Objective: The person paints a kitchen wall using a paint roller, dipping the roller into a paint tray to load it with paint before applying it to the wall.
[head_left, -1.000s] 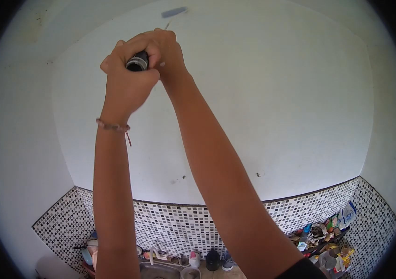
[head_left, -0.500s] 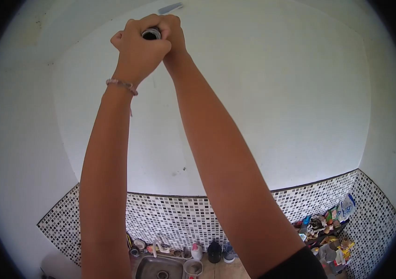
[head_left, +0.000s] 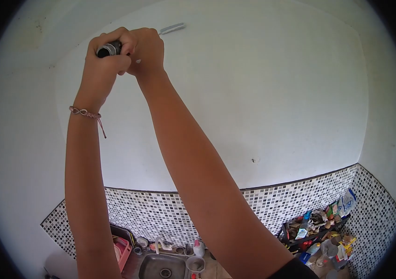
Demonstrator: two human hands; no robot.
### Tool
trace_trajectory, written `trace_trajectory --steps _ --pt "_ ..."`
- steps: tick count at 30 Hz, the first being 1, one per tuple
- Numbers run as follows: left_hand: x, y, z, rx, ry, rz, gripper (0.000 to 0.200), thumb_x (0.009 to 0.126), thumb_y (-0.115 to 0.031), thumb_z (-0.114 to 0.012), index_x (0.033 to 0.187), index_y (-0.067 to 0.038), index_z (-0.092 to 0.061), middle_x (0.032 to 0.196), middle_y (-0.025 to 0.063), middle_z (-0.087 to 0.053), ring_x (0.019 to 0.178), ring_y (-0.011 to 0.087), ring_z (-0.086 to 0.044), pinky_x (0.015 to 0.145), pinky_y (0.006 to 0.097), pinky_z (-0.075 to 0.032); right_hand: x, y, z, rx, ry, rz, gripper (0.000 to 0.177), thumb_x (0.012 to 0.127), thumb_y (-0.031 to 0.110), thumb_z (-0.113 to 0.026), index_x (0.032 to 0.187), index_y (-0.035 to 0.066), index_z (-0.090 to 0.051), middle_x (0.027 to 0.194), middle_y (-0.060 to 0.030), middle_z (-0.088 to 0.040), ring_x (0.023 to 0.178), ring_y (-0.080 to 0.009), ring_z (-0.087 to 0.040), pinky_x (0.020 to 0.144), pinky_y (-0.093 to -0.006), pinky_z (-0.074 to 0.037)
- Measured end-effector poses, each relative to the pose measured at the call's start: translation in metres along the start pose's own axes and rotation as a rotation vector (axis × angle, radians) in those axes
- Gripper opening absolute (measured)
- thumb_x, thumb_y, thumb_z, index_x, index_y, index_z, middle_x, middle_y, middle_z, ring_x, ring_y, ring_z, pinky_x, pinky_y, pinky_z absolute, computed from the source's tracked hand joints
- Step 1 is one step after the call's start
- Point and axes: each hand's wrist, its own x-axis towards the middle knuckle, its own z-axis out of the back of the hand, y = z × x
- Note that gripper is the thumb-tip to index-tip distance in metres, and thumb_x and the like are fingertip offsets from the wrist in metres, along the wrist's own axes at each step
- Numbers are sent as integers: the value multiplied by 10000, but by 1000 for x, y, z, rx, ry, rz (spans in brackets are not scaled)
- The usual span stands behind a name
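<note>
Hands meet high overhead, both wrapped tight around one long tool (head_left: 114,47). The left hand (head_left: 101,63) closes over the dark butt of the handle (head_left: 108,49), where a metal ring shows between the fingers. The right hand (head_left: 146,50) clasps the shaft just ahead of it, touching the left, so it is the nearer of the two to the working end. From this double grip the long axis of the tool runs up and to the right, and its flat grey tip (head_left: 172,29) lies at the white wall (head_left: 263,93) close under the ceiling; whether it touches the wall I cannot tell. A bracelet (head_left: 85,112) sits on the left wrist. Far below are a mosaic tile band (head_left: 300,197), a sink (head_left: 158,269) and a cluttered shelf (head_left: 316,228).
</note>
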Motion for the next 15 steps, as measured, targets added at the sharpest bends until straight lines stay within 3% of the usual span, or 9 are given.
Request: trace_trajectory --steps 4,7,10,15 --pt "-6 15 -7 24 -37 -56 148 524 -16 -467 600 -92 -365 663 -9 -401 604 99 -285 486 233 -236 -5 -8 -7 -192 -6 59 265 469 247 -728 451 122 -496 473 -31 -518 473 -210 -526 434 -315 -417" --pt "-1 20 -7 9 -19 -55 148 525 -16 -470 602 -92 -369 662 -10 -402 600 95 -286 487 234 -231 -3 -10 -3 -150 68 54 221 534 202 -708 500 91 -520 521 -51 -573 479 -234 -533 434 -334 -420" --pt "7 24 -2 -16 -3 -58 135 536 -17 -471 604 -90 -380 664 -12 -410 580 80 -290 491 234 -221 7 -11 -5 -176 134 4 194 501 250 -723 501 129 -571 542 -45 -578 540 -237 -583 487 -337 -470" --pt "28 25 6 3 -25 -90 89 574 -30 -475 611 -86 -417 634 -32 -410 552 58 -289 501 236 -209 27 -17 -17 -103 -20 60 200 526 286 -741 559 120 -635 586 -52 -612 581 -229 -618 511 -338 -491"
